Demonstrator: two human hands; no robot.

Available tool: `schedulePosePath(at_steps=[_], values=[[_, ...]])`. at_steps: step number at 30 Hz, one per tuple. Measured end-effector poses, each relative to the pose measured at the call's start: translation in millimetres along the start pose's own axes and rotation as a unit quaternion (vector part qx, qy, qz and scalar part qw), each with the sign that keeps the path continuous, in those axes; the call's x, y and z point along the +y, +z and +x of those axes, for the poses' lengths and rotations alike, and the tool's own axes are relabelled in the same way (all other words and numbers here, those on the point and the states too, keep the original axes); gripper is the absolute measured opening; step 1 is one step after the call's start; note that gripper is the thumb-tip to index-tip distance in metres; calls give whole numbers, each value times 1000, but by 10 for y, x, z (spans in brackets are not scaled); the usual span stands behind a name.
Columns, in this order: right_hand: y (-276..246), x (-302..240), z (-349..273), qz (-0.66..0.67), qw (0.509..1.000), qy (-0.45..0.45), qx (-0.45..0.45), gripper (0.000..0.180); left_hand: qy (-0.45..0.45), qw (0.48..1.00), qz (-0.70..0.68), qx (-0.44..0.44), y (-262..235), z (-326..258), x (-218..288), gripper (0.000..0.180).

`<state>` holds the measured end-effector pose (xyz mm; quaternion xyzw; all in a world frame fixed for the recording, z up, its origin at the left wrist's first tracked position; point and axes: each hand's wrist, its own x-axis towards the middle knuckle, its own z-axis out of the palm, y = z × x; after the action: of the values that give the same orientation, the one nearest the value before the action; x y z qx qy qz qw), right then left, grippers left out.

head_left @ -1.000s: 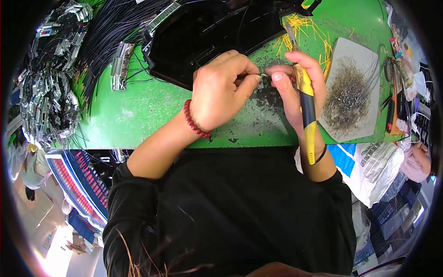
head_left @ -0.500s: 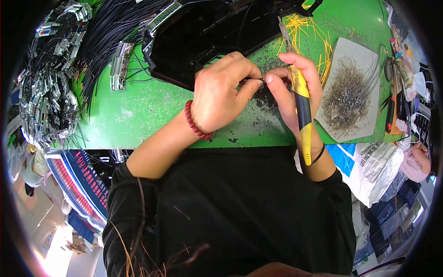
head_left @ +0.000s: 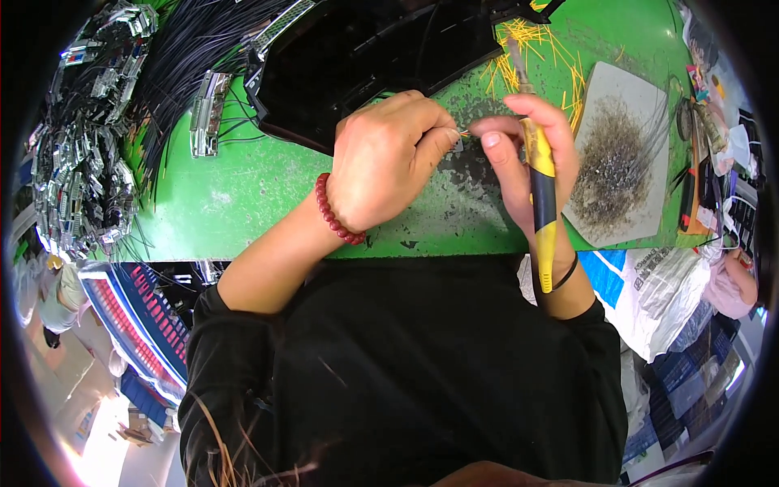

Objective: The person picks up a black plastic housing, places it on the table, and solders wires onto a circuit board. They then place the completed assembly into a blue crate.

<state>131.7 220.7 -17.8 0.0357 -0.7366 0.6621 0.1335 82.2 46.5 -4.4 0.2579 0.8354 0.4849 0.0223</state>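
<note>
My left hand (head_left: 385, 158), with a red bead bracelet on its wrist, is closed in a pinch on a thin wire. The wire's short copper-coloured end (head_left: 464, 132) sticks out toward my right hand. In my right hand (head_left: 519, 162) rests a yellow and black soldering iron (head_left: 543, 191), its metal tip pointing away from me. The thumb and a bent finger of that hand are near the wire end, apart from it. Just beyond my left hand lies a large glossy black panel (head_left: 357, 61). Most of the wire is hidden by my left hand.
A silvery strip part with leads (head_left: 209, 114) lies left on the green table (head_left: 268, 211). Black wires (head_left: 191, 49) and a heap of silvery parts (head_left: 85, 178) sit farther left. Yellow wire pieces (head_left: 527, 49) lie behind; right is a grey board (head_left: 600, 89) with dark debris.
My right hand has moved slightly right and away from the left, with the soldering iron. Its thumb and finger have come off the wire, whose copper end now shows. My left hand shifted slightly left.
</note>
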Motion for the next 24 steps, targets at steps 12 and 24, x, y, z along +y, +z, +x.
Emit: schedulePosePath(at_steps=[12, 24], values=[[52, 32, 27, -25, 1000, 1, 9, 36, 43, 999, -21, 8, 21, -28, -59, 6], [-23, 70, -2, -50, 999, -1, -12, 33, 13, 999, 48, -2, 2, -40, -1, 6]])
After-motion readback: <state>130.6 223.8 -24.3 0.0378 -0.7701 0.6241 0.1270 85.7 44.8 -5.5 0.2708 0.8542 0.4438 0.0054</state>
